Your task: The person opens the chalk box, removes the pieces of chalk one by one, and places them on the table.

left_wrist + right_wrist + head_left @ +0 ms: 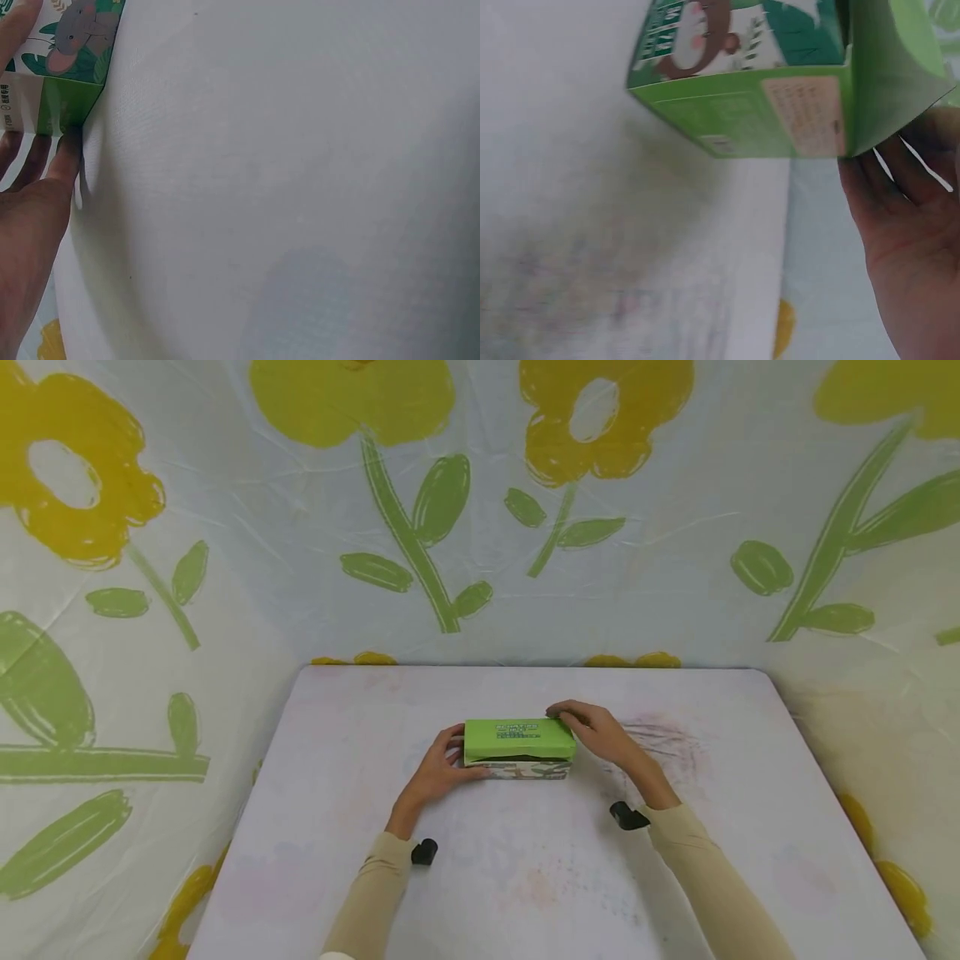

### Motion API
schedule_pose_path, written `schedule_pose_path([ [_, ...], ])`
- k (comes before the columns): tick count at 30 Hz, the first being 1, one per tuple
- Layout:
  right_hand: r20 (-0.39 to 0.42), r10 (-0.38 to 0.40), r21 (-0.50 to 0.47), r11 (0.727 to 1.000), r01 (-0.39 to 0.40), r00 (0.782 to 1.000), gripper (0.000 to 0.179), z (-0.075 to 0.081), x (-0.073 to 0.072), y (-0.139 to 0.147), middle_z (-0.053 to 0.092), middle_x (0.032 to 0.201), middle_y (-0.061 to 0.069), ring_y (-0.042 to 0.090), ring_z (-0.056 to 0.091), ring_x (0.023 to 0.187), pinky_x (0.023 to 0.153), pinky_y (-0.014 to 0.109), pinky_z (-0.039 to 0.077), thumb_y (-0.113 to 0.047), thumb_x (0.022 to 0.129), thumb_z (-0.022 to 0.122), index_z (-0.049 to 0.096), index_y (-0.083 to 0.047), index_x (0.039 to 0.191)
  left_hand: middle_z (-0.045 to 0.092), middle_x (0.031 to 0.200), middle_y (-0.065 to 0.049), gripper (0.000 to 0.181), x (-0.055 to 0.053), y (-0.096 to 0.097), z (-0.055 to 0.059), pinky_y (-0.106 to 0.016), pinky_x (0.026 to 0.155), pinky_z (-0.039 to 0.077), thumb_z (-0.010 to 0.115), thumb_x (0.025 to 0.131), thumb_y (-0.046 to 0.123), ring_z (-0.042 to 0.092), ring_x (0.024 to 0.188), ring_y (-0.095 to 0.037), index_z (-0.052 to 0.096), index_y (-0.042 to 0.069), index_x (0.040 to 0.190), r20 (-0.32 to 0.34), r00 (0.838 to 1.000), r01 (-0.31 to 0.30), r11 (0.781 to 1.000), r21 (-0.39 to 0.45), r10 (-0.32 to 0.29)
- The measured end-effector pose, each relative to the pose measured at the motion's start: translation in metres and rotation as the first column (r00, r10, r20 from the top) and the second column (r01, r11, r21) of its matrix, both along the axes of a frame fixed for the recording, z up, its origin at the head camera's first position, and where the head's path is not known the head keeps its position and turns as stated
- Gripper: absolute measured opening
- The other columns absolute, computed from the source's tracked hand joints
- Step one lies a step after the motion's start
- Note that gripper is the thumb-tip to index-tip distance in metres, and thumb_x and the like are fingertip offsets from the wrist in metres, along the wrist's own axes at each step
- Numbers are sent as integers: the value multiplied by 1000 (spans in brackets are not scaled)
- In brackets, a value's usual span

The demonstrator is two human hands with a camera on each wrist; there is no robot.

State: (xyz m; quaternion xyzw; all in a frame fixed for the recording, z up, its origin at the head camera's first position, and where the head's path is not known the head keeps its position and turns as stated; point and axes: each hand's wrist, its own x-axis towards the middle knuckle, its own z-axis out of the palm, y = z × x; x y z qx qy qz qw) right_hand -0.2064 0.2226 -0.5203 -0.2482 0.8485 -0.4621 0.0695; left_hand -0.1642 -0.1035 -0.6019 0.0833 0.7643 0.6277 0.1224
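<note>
A small cardboard box (pixel 528 771) with printed animals stands on the table, its bright green lid (pixel 502 745) slightly raised along the front edge. My left hand (pixel 437 768) grips the left end, thumb along the front. In the left wrist view, fingers of that hand (pixel 34 217) lie against the end of the box (pixel 82 41), beside a printed elephant. At the back right corner, my right hand (pixel 600 735) holds the lid. The right wrist view shows the lid flap (pixel 889 82) lifted from the box's green side (pixel 735 116), with fingers of the right hand (pixel 907 225) behind it.
A white table (pixel 525 877) with faint coloured stains and dark scribbles lies under the box. White cloth walls (pixel 660 577) with yellow flowers surround it. A black device (pixel 424 852) sits at the left wrist, another black device (pixel 627 816) at the right.
</note>
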Motion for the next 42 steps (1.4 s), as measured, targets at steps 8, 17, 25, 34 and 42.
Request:
schedule_pose_path([
  [8, 35, -27, -213, 976, 34, 999, 24, -20, 2, 13, 64, 126, 27, 45, 58, 123, 100, 15, 48, 4, 102, 58, 63, 11, 125, 45, 146, -7, 102, -3, -2, -4, -38, 118, 36, 94, 77, 29, 44, 139, -24, 33, 15, 158, 5, 1000, -11, 1000, -19, 11],
  [17, 69, -185, -232, 953, 196, 980, 25, -23, 1, 10, 67, 120, 25, 20, 64, 112, 95, 15, 51, -4, 101, 66, 64, 8, 122, 45, 147, -11, 100, -3, 0, 1, -40, 119, 36, 93, 78, 25, 44, 140, -28, 34, 12, 157, 7, 1000, -6, 1000, -17, 6],
  [25, 192, -289, -238, 913, 330, 938, 35, -22, -1, 1, 67, 116, 21, 18, 67, 103, 95, 36, 56, -25, 103, 67, 63, 4, 123, 45, 145, -12, 100, -3, 2, 3, -43, 120, 35, 93, 79, 24, 44, 138, -29, 32, 10, 158, 2, 1000, 0, 1000, -28, 0],
  [34, 261, -363, -234, 875, 423, 895, 44, -23, -7, -9, 66, 117, 18, 13, 64, 99, 98, 50, 54, -32, 102, 68, 62, 4, 127, 47, 142, -12, 98, -1, 1, 5, -41, 119, 36, 93, 79, 20, 45, 136, -28, 34, 11, 157, 5, 1000, -4, 1000, -23, 5],
  [42, 331, -423, -176, 851, 495, 844, 51, -24, -13, -16, 65, 119, 21, 14, 62, 99, 100, 45, 54, -35, 101, 69, 61, 5, 131, 48, 141, -11, 99, -2, 2, 6, -42, 119, 36, 93, 79, 21, 45, 137, -28, 34, 10, 157, 5, 1000, -8, 1000, -30, 8],
])
